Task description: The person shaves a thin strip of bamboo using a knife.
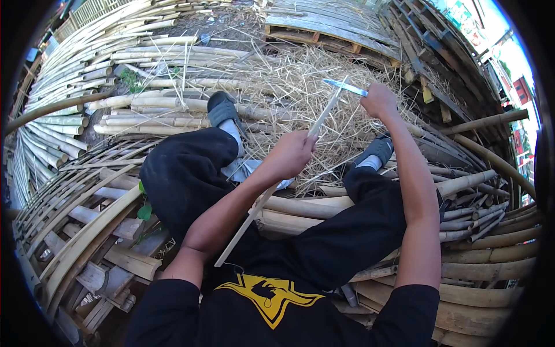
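Note:
My left hand (291, 154) is closed around the middle of a long, thin bamboo strip (328, 111). The strip slants from near my shirt up to the far right, its lower end lying close to my waist. In my right hand (380, 100) is a knife (347, 87), its bright blade pointing left. The blade crosses the strip close to the strip's far end and appears to touch it. My right fingers wrap round the knife's handle, which they hide. Below both hands, pale shavings (300, 75) lie heaped on the ground between my feet.
Bamboo poles (75, 69) are stacked at the far left, with more poles (480, 266) at the right. A wooden pallet (329, 29) lies at the back, and other pallets (428, 40) lean at the far right. Split bamboo pieces (133, 261) surround my left side.

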Demonstrator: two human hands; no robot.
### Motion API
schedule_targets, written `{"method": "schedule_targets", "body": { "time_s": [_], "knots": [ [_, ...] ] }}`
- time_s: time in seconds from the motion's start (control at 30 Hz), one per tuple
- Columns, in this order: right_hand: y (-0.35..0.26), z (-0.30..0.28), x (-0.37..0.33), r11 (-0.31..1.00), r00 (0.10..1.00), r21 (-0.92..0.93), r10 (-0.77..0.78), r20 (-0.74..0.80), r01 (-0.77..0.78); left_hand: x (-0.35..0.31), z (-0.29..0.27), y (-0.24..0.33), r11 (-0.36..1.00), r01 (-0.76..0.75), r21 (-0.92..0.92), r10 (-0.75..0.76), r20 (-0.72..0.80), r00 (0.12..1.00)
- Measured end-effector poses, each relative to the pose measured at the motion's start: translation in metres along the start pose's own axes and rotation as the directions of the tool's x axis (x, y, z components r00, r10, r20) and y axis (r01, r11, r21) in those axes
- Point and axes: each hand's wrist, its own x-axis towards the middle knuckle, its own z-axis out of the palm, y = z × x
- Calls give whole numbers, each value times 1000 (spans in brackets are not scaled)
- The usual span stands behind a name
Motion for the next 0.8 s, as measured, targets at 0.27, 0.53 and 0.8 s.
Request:
{"method": "schedule_targets", "body": {
  "time_s": [0.27,0.53,0.8],
  "knots": [
    [102,7,-17,907,906,149,410,-100,-394,-4,-29,0,730,161,-664,40,277,960],
    [6,-17,-42,973,991,225,82,-105,-57,4,-21,0,667,126,-734,28,194,981],
    [-70,-25,-66,938,961,241,-270,54,250,4,-20,-11,598,180,-781,27,244,969]
  ]
}}
